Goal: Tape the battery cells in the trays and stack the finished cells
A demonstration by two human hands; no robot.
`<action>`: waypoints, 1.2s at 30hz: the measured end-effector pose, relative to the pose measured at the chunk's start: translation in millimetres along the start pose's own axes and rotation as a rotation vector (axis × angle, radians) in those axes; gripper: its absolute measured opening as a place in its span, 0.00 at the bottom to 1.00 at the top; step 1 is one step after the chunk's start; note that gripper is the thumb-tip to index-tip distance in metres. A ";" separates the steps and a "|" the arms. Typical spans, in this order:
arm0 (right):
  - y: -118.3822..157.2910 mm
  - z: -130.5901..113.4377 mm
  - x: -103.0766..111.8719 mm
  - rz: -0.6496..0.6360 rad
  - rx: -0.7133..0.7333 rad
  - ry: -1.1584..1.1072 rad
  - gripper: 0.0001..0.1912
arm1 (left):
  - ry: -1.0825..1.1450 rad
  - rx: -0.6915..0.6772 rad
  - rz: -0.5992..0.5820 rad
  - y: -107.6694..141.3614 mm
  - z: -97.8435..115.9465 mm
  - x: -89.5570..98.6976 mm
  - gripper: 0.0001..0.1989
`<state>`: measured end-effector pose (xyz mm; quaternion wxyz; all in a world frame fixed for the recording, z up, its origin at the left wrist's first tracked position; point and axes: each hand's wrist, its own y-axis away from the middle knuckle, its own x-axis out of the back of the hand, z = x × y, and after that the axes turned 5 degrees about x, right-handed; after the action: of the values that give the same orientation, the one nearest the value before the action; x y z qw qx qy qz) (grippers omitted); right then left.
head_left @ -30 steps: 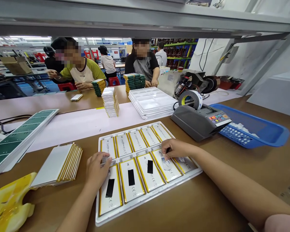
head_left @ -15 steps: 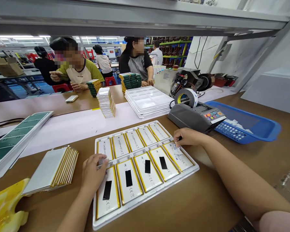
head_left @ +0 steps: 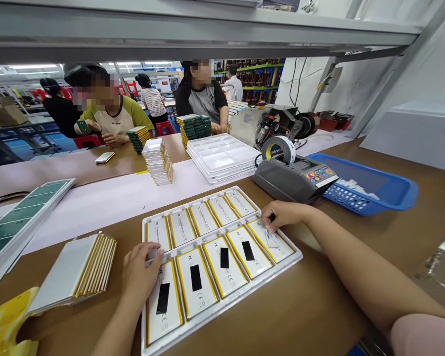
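A white tray holds two rows of flat white cells with yellow edges. Four cells of the near row each bear a black strip, such as the leftmost strip. My left hand rests at the tray's left edge, fingers apart near the gap between the rows. At the right end, my right hand is pinched over the near row's last cell. A small piece of clear or white film with blue print lies under its fingertips, and something dark shows between the fingers.
Behind the tray stand a grey tape dispenser, a blue basket, stacked white trays and a cell stack. More cells lie left, beside a yellow object. Two people sit across the table.
The view has shifted slightly. My right hand has moved a little toward me over the last cell, while my left hand stays at the tray edge. A person opposite has lowered a hand.
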<state>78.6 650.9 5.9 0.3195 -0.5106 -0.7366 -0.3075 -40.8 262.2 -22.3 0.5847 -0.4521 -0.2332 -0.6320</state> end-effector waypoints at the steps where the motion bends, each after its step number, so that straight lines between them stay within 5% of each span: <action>1: 0.0 -0.3 -0.1 -0.029 0.002 -0.015 0.14 | -0.001 -0.004 -0.002 -0.3 0.0 0.3 0.13; 6: -1.4 -2.4 0.4 0.156 0.006 0.052 0.14 | 0.000 -0.021 -0.003 0.0 -0.3 1.6 0.13; 11: 0.1 0.3 0.9 -0.010 0.010 -0.005 0.15 | -0.003 -0.007 -0.006 0.1 0.4 2.3 0.14; 17: -0.3 3.3 2.8 0.163 0.041 0.092 0.13 | -0.005 -0.012 -0.009 -1.4 -0.2 2.0 0.13; 31: -0.4 -6.1 1.8 0.002 -0.002 0.004 0.16 | -0.005 0.023 -0.021 -2.3 0.0 2.9 0.14; 36: 22.2 -28.4 17.0 -0.050 0.298 -0.279 0.18 | 0.002 0.015 -0.026 -3.2 -0.8 3.7 0.15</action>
<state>99.5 644.7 39.3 0.2788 -0.4766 -0.8237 -0.1294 -43.8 260.2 -18.8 0.5801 -0.4439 -0.2430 -0.6382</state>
